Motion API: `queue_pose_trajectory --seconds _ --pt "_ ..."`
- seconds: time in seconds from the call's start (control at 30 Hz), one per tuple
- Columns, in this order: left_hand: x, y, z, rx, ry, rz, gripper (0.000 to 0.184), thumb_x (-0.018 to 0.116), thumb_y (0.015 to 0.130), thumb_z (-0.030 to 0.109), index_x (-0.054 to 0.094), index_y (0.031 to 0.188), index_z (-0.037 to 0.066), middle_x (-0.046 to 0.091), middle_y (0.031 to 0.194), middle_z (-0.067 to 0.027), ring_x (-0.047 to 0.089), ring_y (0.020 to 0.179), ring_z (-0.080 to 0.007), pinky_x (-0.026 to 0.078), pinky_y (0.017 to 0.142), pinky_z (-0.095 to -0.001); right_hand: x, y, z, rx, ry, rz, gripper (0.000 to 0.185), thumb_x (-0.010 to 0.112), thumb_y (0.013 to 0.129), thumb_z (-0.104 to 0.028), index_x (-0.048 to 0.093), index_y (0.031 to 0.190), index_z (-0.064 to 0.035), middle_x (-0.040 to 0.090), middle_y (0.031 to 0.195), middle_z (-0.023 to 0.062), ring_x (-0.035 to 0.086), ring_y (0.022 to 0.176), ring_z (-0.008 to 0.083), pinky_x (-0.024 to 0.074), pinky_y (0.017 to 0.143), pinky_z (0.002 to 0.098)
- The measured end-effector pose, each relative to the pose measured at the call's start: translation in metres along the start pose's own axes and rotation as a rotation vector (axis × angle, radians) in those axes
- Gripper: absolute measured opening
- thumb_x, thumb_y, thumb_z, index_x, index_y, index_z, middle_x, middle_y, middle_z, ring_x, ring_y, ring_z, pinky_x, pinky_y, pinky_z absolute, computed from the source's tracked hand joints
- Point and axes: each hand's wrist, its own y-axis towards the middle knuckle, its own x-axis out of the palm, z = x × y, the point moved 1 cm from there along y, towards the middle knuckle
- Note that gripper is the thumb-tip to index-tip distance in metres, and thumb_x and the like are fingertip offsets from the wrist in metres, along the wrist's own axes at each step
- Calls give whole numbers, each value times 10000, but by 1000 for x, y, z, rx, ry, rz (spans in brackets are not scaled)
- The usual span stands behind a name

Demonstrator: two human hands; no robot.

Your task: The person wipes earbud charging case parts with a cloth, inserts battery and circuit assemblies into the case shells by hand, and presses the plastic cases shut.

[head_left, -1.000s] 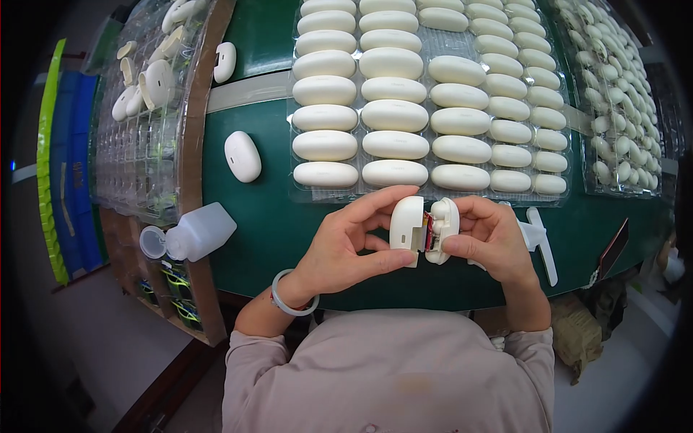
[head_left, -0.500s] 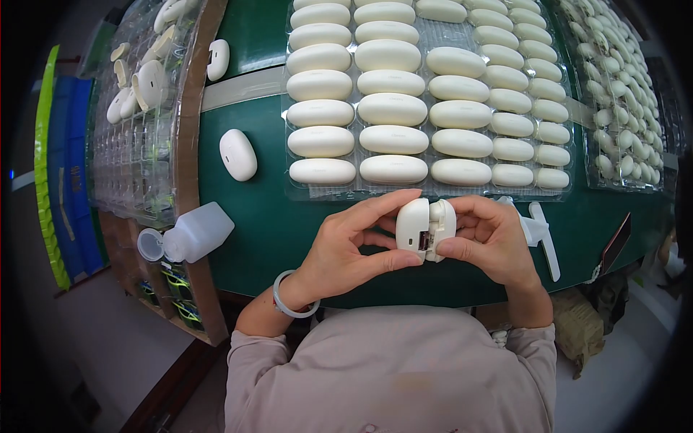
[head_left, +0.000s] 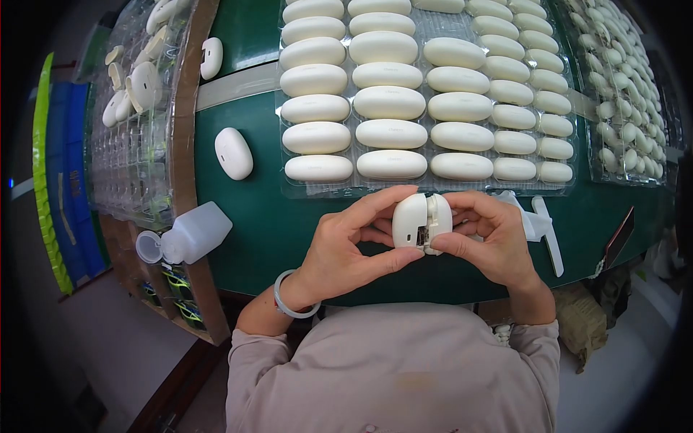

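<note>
— where was the white case [head_left: 410, 216]?

— between the two hands, over the near part of the green surface [head_left: 267, 252]. it was partly open, with a narrow gap between its outer shell and its inner part [head_left: 435, 216] (something dark showed in there, too small to make out).

— and the fingers?

— the left hand [head_left: 350, 249] pinched the outer shell, thumb low and index finger over the top. the right hand [head_left: 494, 238] pinched the inner part, its thumb pressed on the near end (the other fingers were curled behind, partly hidden).

— what lay about them?

— just beyond the hands, a clear tray [head_left: 339, 190] held rows of white oval cases [head_left: 390, 164]. a loose case [head_left: 234, 154] lay to the left of it, and a small white piece [head_left: 211, 58] farther back. the translucent bottle [head_left: 198, 232] was left of the left hand, by a round lid [head_left: 149, 247] (tilted, by the look of it).

— to the right?

— a flat white tool [head_left: 550, 238], near the right hand, and a dark flat object [head_left: 618, 238] farther over.
</note>
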Motion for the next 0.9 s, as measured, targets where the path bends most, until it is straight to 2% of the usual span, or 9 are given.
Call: queue_pose_trajectory --seconds 0.27,0.4,0.77,0.9 --pt "5 -1 -1 -14 -59 24 615 737 744 18 472 1300 7 613 1121 -127 640 957 -174 552 805 -295 2 -2 2 -45 47 40 397 724 772 -30 565 1128 43 655 994 121 669 855 168 553 724 272" --pt "5 -1 -4 64 18 17 608 739 750 29 482 1301 16 617 1114 -127 640 954 -180 556 799 -301 0 -1 1 -34 21 16 399 729 765 -27 572 1126 40 638 1028 120 667 858 172 557 726 276" --pt "3 -1 -3 247 279 -7 564 759 728 59 548 1250 28 618 1120 -150 635 938 -193 567 772 -298 4 -4 4 -276 -253 57 395 765 718 -53 623 1081 12 644 940 124 664 803 195 546 684 280" --pt "4 -3 -2 126 67 -3 514 737 760 63 550 1236 10 596 1172 -160 623 997 -212 545 829 -305 10 -3 2 -459 -399 158 415 778 682 -32 627 1065 13 642 908 137 649 772 235 537 653 300"
